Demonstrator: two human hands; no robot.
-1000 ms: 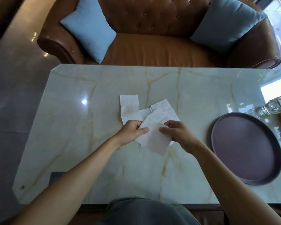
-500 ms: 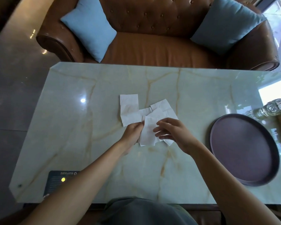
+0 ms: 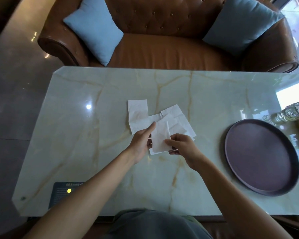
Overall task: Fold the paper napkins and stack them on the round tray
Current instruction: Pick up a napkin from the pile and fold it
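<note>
A white paper napkin (image 3: 160, 137), folded into a narrow strip, is held just above the marble table (image 3: 76, 135). My left hand (image 3: 141, 142) lies along its left edge with fingers stretched under it. My right hand (image 3: 179, 145) pinches its lower right corner. Behind it, several loose white napkins (image 3: 138, 116) lie overlapping on the table. The round dark purple tray (image 3: 261, 164) sits bare at the right, apart from both hands.
A glass bottle (image 3: 290, 112) lies behind the tray at the table's right edge. A dark card with a yellow dot (image 3: 64, 192) shows at the near left. A brown leather sofa (image 3: 162, 49) with two blue cushions stands beyond the table.
The napkin in my hands has gone from a wide open sheet to a narrow folded strip. Both hands have shifted slightly toward me.
</note>
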